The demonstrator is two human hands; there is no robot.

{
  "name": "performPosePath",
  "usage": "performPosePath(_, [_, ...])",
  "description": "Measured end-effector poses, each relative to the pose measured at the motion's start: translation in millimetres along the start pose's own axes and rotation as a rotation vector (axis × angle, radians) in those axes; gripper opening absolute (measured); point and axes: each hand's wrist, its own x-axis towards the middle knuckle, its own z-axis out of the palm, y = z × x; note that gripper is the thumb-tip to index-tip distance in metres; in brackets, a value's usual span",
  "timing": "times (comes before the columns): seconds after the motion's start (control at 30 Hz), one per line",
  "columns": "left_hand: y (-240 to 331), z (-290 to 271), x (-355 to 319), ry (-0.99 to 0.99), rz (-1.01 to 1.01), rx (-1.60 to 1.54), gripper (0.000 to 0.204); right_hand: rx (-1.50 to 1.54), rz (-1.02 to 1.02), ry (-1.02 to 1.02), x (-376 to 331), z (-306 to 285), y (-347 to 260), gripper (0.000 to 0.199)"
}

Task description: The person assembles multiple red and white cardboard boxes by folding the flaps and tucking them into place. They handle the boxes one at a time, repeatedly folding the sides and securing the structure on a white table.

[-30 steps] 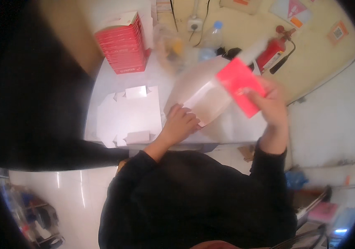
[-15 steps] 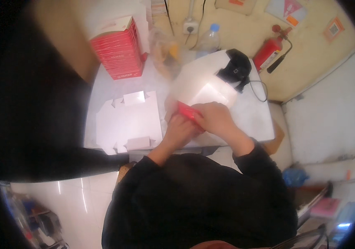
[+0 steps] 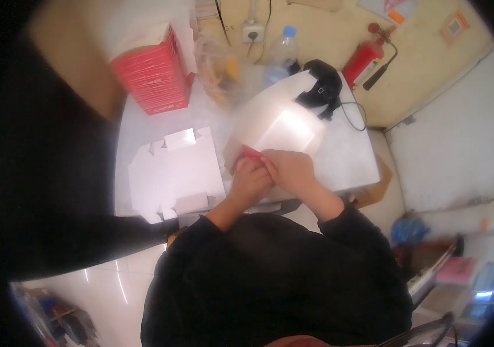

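Note:
Both my hands grip a cardboard box blank (image 3: 284, 132), white on its inner face, at its near edge. A red folded part (image 3: 251, 152) of it shows between my fingers. My left hand (image 3: 250, 180) is closed around the left of this fold. Pressed against it from the right is my right hand (image 3: 291, 172), closed too, its thumb by the red part. My fingers hide much of the fold. To the left, a second box blank (image 3: 173, 172) lies flat, white side up, with cut flaps along its edges.
A tall stack of red cartons (image 3: 151, 78) stands at the table's (image 3: 346, 159) back left. Behind the held blank are a clear plastic bag (image 3: 215, 72), a blue-capped bottle (image 3: 282, 53) and a black corded device (image 3: 322, 87). A fire extinguisher (image 3: 365, 61) is by the wall.
Less of the red part shows between my hands now, and the fold has turned. My right hand has shifted left, nearer my left hand. The whole view has tilted slightly.

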Motion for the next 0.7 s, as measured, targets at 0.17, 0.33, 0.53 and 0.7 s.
performPosePath(0.17, [-14,3,-19,-0.087,-0.044,-0.026,0.014,0.007,-0.008,-0.034,-4,5,-14,0.027])
performPosePath(0.33, [-11,-2,-24,-0.106,-0.287,-0.201,0.014,0.1,-0.07,0.015,-2,5,-21,0.036])
performPosePath(0.53, [-7,-83,-46,-0.258,-0.416,-0.423,0.014,0.405,-0.591,0.314,4,17,-79,0.029])
performPosePath(0.7, [-7,-153,-118,-0.323,-0.177,-0.081,0.013,0.694,-0.293,-0.252,25,120,-116,0.027])
